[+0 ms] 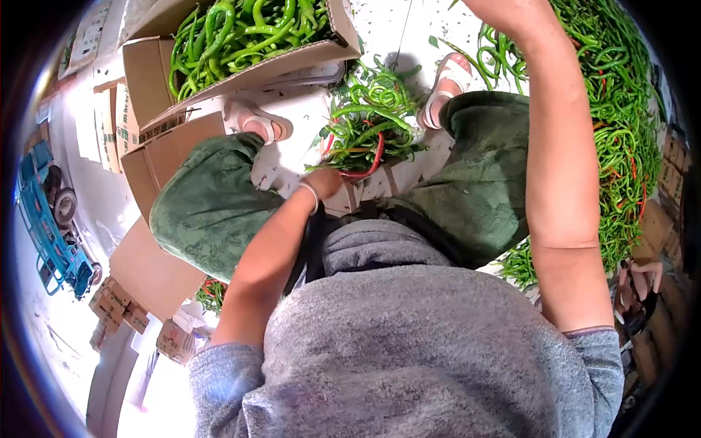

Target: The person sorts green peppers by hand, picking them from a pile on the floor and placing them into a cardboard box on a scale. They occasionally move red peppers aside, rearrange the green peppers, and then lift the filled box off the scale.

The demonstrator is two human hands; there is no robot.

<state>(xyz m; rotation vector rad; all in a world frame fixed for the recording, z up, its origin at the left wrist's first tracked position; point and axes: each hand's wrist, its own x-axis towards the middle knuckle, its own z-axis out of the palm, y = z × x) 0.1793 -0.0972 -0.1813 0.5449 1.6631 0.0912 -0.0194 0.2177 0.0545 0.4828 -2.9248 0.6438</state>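
Down between my sandalled feet, my left hand [325, 181] has its grip closed round the stem ends of a bunch of peppers [369, 120]. The fingers are curled tight at the base, so the long green pods fan away from me over the white floor [292, 157] rather than slipping loose. One red pepper [374, 162] curves along the near side of the bunch, just beside my knuckles. Holding them by the stems seems to keep the tips level and the whole bunch together in one hand. My right forearm [558, 168] stretches up and away toward the big heap of peppers [621, 109], which spreads along my right side and past my right knee. The right hand itself runs out past the top edge, so I cannot tell whether its grip is spread or pinching anything. I sit low with my knees wide apart, which leaves the floor between them free for the bunch and puts both piles within an arm's reach. A cardboard box [241, 73] heaped with more green peppers stands just beyond my left foot [259, 124], close enough to reach from where I sit. Flattened cardboard [157, 274] lies by my left thigh, and a blue cart [44, 219] stands well apart at the far left.
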